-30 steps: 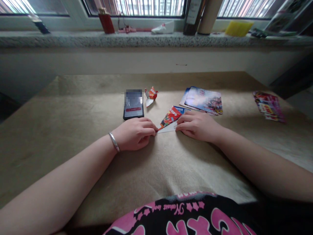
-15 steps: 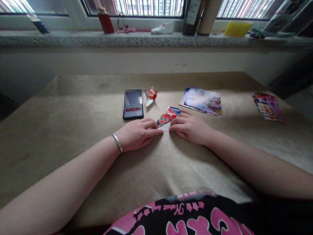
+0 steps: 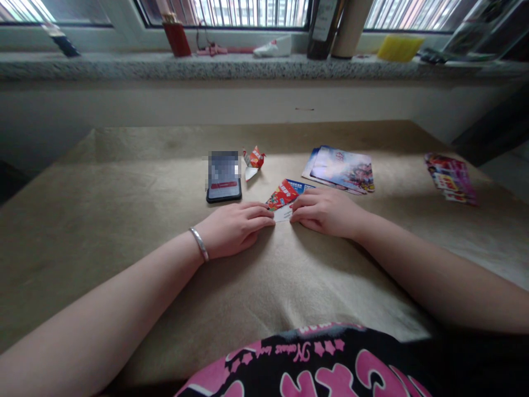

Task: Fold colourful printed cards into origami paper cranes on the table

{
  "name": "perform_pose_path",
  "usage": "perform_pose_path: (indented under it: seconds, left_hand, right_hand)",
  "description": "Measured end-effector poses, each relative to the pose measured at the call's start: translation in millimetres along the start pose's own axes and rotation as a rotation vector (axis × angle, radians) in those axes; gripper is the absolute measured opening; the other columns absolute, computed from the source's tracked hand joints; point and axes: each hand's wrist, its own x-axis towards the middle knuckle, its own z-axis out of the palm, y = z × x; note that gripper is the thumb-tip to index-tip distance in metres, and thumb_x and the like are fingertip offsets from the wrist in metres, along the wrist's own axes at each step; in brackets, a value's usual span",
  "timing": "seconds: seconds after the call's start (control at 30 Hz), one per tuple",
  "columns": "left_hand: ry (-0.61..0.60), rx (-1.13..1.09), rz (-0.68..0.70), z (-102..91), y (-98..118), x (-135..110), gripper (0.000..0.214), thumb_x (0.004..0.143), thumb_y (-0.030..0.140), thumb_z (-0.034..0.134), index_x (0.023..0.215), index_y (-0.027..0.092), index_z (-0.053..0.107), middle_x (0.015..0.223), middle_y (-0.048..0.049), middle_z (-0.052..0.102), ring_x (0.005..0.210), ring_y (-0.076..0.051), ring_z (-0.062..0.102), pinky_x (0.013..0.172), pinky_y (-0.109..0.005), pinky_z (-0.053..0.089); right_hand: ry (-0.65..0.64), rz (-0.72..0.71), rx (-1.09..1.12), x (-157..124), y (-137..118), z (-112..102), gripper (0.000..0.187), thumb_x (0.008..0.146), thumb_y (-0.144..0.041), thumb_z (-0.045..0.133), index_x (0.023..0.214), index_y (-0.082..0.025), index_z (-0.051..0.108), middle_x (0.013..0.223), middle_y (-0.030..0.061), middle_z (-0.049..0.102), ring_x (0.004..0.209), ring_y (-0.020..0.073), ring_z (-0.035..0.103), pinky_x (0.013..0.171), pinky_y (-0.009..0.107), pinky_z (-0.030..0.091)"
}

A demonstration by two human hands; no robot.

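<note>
A partly folded sheet of printed paper [image 3: 283, 194], red and blue with a white face toward me, lies flat on the table between my hands. My left hand [image 3: 236, 227], with a silver bangle at the wrist, pins its left edge with closely held fingers. On the right side, my right hand [image 3: 326, 214] grips the paper with bent fingers, its thumb low near the front edge. The fingers hide both ends of the sheet. Just behind it stands a small folded paper bird [image 3: 253, 161] in red and white.
A phone [image 3: 223, 179] lies left of the paper bird. Several glossy picture sheets [image 3: 341, 167] are stacked behind my right hand, and a fan of pink cards [image 3: 450, 179] lies far right. Bottles and a yellow block [image 3: 400, 48] stand on the stone windowsill [image 3: 231, 67].
My right hand has slid slightly to the right along the paper. More of the blue part and the white face now shows. My left hand stays nearly in place.
</note>
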Motion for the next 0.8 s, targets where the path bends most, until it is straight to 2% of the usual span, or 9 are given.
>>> perform_pose_path:
  seconds: [0.8]
  left_hand:
    - [-0.04, -0.048, -0.022, 2.6, -4, -4, 0.036, 0.085, 0.012, 0.044, 0.119, 0.018, 0.056, 0.121, -0.0088, 0.059, 0.116, -0.02, 0.053, 0.096, -0.037, 0.048]
  right_hand:
    - [-0.114, 0.094, 0.004, -18, 10, -13, 0.019, 0.084, -0.019, 0.051, 0.087, -0.024, 0.07, 0.097, 0.0019, 0.068, 0.083, 0.0147, 0.062, 0.065, 0.026, 0.043]
